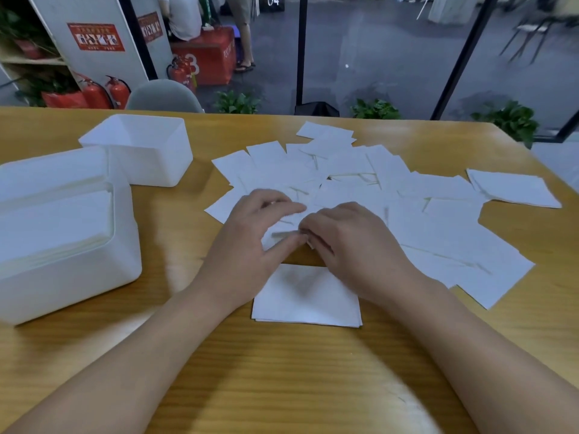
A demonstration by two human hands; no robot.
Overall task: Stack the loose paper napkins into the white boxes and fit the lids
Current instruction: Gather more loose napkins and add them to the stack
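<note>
Both forearms cropped below, left hand point(250, 227) and right hand point(347, 239) fingers pinching blurred napkin point(283, 234)

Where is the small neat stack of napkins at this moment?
In the head view, the neat stack lies on the wooden table near the person, just below both hands, with the scattered napkins beyond it.

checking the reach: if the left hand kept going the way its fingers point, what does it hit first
Probably the right hand: the left hand points right across the loose napkins, fingertips almost meeting it. Depth is unclear.
</note>
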